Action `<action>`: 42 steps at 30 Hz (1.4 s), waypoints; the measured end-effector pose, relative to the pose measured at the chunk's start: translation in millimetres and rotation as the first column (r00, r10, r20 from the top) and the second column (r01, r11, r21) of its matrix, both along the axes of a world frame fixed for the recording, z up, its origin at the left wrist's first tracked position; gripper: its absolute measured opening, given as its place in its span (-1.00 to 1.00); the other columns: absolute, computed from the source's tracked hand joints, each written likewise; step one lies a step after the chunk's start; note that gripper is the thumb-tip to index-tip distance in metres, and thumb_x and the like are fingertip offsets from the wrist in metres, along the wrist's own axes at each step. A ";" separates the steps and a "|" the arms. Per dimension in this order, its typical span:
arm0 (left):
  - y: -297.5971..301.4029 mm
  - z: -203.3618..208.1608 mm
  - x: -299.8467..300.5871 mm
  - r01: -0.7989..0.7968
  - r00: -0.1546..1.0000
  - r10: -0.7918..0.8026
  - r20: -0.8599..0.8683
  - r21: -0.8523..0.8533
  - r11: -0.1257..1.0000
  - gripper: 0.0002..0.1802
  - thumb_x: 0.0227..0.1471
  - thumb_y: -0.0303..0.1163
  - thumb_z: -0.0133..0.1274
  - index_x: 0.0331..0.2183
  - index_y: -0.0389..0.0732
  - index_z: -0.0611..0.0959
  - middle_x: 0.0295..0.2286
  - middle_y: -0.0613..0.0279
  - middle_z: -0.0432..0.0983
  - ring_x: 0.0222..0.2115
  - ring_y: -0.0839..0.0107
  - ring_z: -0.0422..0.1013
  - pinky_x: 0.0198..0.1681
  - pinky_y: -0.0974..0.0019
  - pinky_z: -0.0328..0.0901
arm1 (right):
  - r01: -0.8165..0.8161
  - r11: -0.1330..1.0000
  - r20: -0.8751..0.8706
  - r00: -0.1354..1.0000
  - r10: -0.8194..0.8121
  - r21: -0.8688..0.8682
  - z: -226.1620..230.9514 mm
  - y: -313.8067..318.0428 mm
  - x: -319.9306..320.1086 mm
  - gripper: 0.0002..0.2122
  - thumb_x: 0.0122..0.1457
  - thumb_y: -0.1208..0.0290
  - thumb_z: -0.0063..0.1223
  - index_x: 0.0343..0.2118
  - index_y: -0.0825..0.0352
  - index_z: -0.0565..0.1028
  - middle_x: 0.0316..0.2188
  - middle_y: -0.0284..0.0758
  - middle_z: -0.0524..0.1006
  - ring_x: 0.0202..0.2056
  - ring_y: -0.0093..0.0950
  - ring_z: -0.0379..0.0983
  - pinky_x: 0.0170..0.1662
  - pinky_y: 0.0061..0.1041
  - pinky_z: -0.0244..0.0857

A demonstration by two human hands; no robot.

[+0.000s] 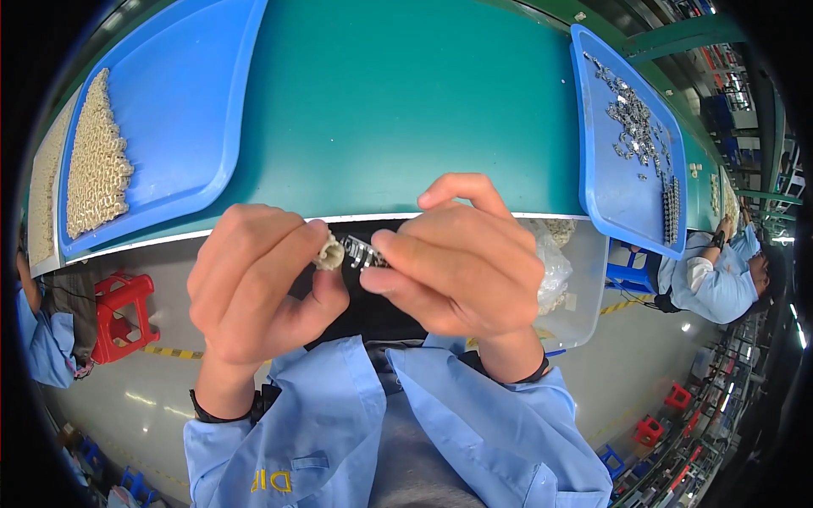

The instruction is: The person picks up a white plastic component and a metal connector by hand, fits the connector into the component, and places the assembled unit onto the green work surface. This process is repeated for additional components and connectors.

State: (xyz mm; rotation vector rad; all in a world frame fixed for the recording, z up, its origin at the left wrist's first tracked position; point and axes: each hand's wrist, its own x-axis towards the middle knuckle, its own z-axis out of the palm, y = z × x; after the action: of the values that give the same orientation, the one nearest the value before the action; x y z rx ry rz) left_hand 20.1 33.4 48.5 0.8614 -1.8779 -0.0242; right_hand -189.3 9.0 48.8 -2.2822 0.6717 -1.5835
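Head view: should either pinch loosen, the cream part or the shiny metal strip could drop, both being held off the near edge of the desk. The left hand has its fingers narrowed on the cream part; the right hand pinches the strip, just right of it.

Red stool, grey floor, yellow-black tape

Left hand holds one cream part; right hand, shiny metal pieces. Beyond: left blue tray, right blue tray.
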 end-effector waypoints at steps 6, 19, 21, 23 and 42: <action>5.3 3.3 -2.9 -0.045 0.995 0.053 0.084 -0.096 0.994 -0.70 -0.17 -0.62 0.28 -0.27 -0.37 0.70 -0.42 0.09 0.60 -0.48 0.18 0.51 -0.48 0.20 0.40 | 0.033 0.998 -0.066 0.997 -0.036 -0.046 8.3 11.5 -3.2 -0.70 0.04 0.25 0.54 -0.27 0.32 0.69 -0.56 -0.39 0.60 -0.55 -0.51 0.51 -0.21 -0.34 0.47; 14.9 7.3 -6.3 -0.094 0.974 0.118 0.194 -0.130 0.987 -0.59 -0.31 -0.60 0.28 -0.25 -0.28 0.71 -0.40 0.18 0.60 -0.45 0.22 0.49 -0.43 0.16 0.26 | 0.063 0.998 -0.049 0.997 -0.063 -0.015 5.4 22.6 -7.3 -0.71 0.03 0.25 0.55 -0.28 0.29 0.68 -0.56 -0.42 0.60 -0.57 -0.52 0.48 -0.20 -0.35 0.46; 15.4 8.0 -7.8 -0.091 0.972 0.117 0.202 -0.129 0.987 -0.59 -0.30 -0.60 0.28 -0.24 -0.28 0.70 -0.40 0.18 0.60 -0.45 0.22 0.49 -0.42 0.16 0.27 | 0.067 0.998 -0.049 0.997 -0.067 -0.018 5.4 23.2 -7.3 -0.71 0.03 0.26 0.55 -0.28 0.29 0.68 -0.56 -0.43 0.59 -0.58 -0.52 0.48 -0.19 -0.35 0.46; 15.7 8.6 -9.8 -0.089 0.970 0.115 0.215 -0.126 0.988 -0.59 -0.28 -0.60 0.28 -0.23 -0.27 0.70 -0.40 0.19 0.60 -0.45 0.23 0.49 -0.41 0.17 0.27 | 0.073 0.997 -0.051 0.996 -0.074 -0.024 5.7 23.6 -7.6 -0.72 0.03 0.27 0.55 -0.28 0.29 0.68 -0.56 -0.43 0.59 -0.58 -0.53 0.47 -0.18 -0.34 0.46; -48.5 18.8 -20.8 -0.025 0.986 -0.007 0.165 0.195 0.981 -0.77 -0.09 -0.55 0.29 -0.30 -0.29 0.64 -0.42 0.15 0.60 -0.44 0.25 0.50 -0.37 0.23 0.32 | 0.352 0.929 -0.260 0.914 -0.313 0.118 -4.7 -7.3 -31.5 -0.66 0.16 0.33 0.35 -0.05 0.38 0.67 -0.36 -0.31 0.62 -0.39 -0.40 0.55 -0.09 -0.31 0.38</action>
State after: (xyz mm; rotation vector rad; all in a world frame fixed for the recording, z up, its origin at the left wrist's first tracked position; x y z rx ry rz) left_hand -0.6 -15.1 67.3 1.0332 -2.0511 -0.1386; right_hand -220.7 1.7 44.1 -2.3457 1.2642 -1.3326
